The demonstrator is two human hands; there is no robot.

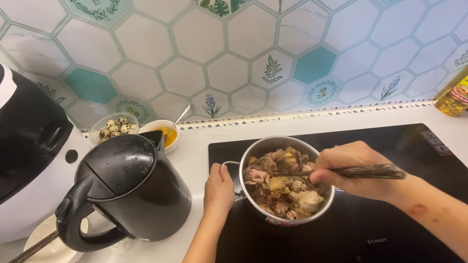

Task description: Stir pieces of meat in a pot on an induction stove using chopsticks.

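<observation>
On the black cooktop (370, 214), the right hand (353, 168) is closed around dark chopsticks (363, 171), held near their upper end, tips down among the meat pieces (280, 187) in the steel pot (273, 146). The left hand (218, 187) is wrapped on the pot's side handle (230, 165), fingers curled shut, steadying it. Judgement: the pot looks well filled and so fairly heavy, rigid, probably hot at the wall; the handle is the sound place to hold. Chopsticks stiff and light; the chunks look moist, likely slippery, soft enough to break if pinched hard. Pot sits at the cooktop's left part. Left of it, on the white counter (195, 151), a black kettle (124, 190); behind that a bowl of speckled eggs (114, 127) and a sauce bowl (168, 134) with a spoon. Far right, an oil bottle (454, 97).
</observation>
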